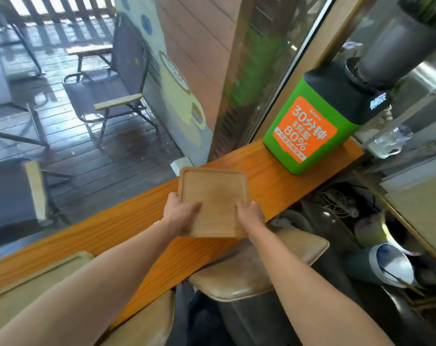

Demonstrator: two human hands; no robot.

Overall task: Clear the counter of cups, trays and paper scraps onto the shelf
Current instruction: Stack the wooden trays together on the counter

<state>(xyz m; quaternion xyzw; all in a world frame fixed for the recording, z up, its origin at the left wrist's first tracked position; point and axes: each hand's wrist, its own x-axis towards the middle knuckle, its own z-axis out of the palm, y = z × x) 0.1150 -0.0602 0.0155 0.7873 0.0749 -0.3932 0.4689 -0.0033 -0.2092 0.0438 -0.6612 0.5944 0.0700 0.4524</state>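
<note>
A square wooden tray is held over the orange wooden counter, its near edge past the counter's front edge. My left hand grips the tray's near left corner, thumb on top. My right hand grips its near right corner. The tray is bare inside. A second, longer wooden tray lies on the counter at the lower left, partly hidden by my left forearm. No cups or paper scraps show on the counter.
A green and orange charging station stands at the counter's far right end. Tan cushioned stools sit below the counter edge. A window runs along the counter's far side. Buckets and cables crowd the floor at right.
</note>
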